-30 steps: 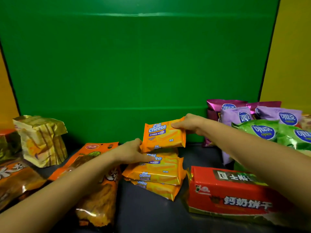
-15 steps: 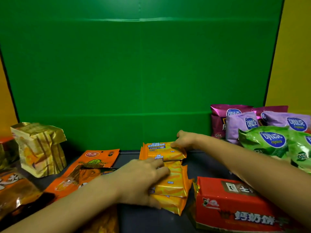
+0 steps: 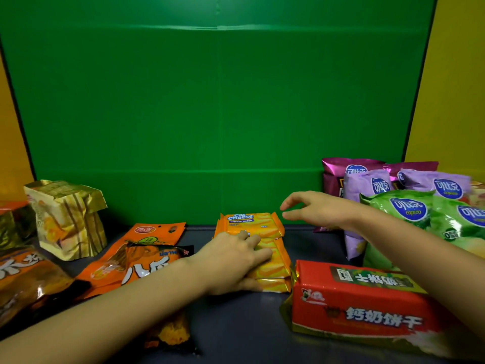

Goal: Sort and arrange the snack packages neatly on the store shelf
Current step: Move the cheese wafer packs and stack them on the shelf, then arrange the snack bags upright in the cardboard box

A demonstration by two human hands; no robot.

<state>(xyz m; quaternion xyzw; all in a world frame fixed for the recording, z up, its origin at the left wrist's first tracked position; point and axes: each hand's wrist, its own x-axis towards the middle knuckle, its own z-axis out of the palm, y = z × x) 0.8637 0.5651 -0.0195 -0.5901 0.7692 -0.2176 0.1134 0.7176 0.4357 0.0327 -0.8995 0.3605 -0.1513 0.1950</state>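
Note:
Several orange Cal Cheese wafer packs (image 3: 273, 261) lie in an overlapping row on the dark shelf (image 3: 244, 329), the farthest pack (image 3: 252, 223) lying flat at the back. My left hand (image 3: 231, 261) rests flat on the nearer packs, fingers spread over them. My right hand (image 3: 312, 208) hovers just right of the back pack with fingers apart, holding nothing.
A red biscuit package (image 3: 367, 303) lies front right. Green chip bags (image 3: 409, 214), purple chip bags (image 3: 372, 187) and magenta ones stand at the back right. Orange pouches (image 3: 141, 245) and a gold foil bag (image 3: 68, 219) sit left. A green backdrop (image 3: 210, 114) closes the rear.
My right hand laid the top wafer pack down flat at the back of the row, let go and lifted away to the right. My left hand moved onto the nearer packs.

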